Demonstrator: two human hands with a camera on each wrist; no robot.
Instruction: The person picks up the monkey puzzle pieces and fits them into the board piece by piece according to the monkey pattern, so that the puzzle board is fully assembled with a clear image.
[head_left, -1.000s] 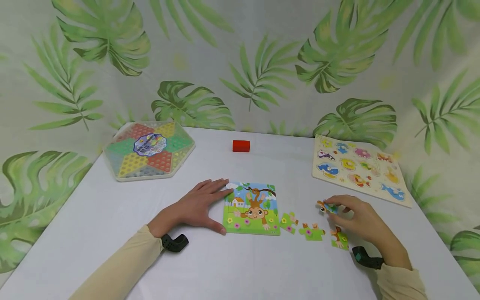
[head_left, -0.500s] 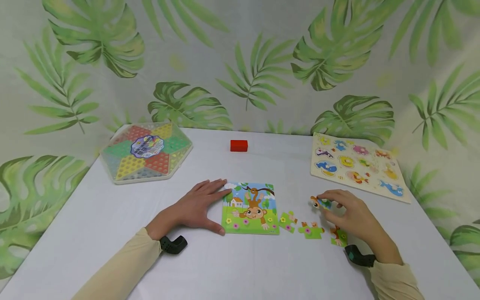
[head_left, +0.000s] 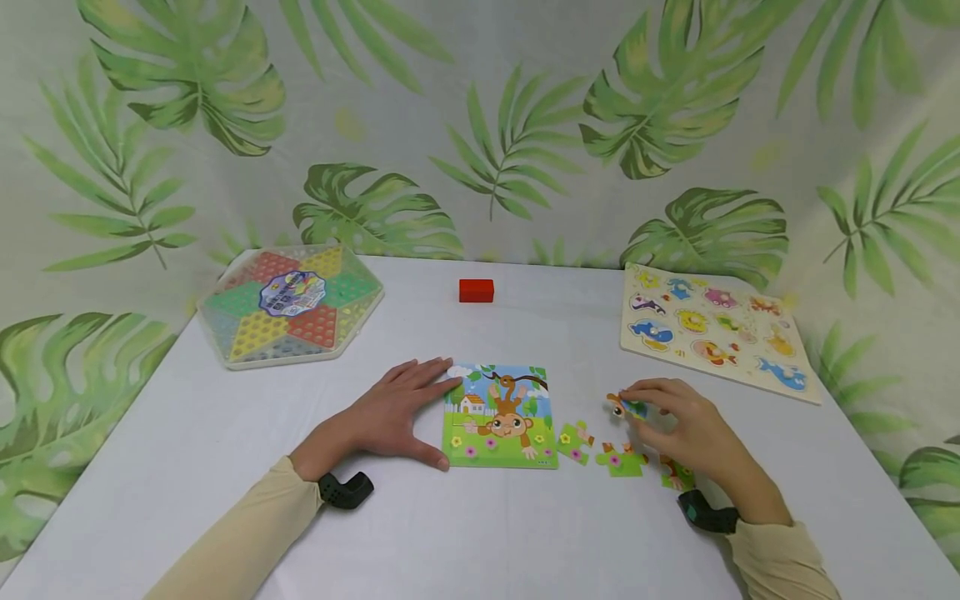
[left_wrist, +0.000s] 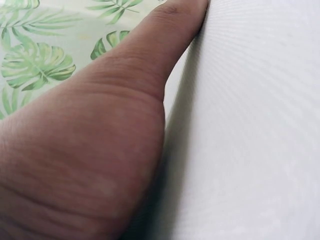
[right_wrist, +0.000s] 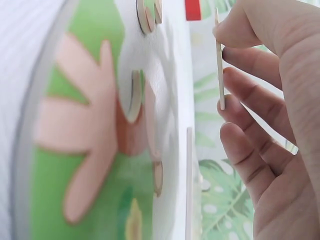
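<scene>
My left hand (head_left: 397,412) lies with fingers spread at the left side of a square monkey jigsaw puzzle (head_left: 502,450), fingertips and thumb at its edge. In the left wrist view the thumb side of that hand (left_wrist: 110,120) rests along the white table. My right hand (head_left: 682,421) pinches a jigsaw piece (head_left: 628,407) with brown, blue and green on it, between thumb and fingers. The right wrist view shows this piece (right_wrist: 220,65) edge-on, held up off the table. Below the hand lie loose pieces: one with flowers (head_left: 575,442), a green one (head_left: 622,461) and a partly hidden corner piece (head_left: 677,475).
A hexagonal Chinese checkers board (head_left: 247,354) stands at the back left. A small red block (head_left: 476,291) sits at the back middle. At the back right lies a wooden peg puzzle board (head_left: 663,358) with animal shapes. A leaf-print cloth (head_left: 517,150) hangs behind the table.
My right hand has moved left with the pinched jigsaw piece, now partly covering the corner piece. The left hand has stayed in place at the puzzle.
</scene>
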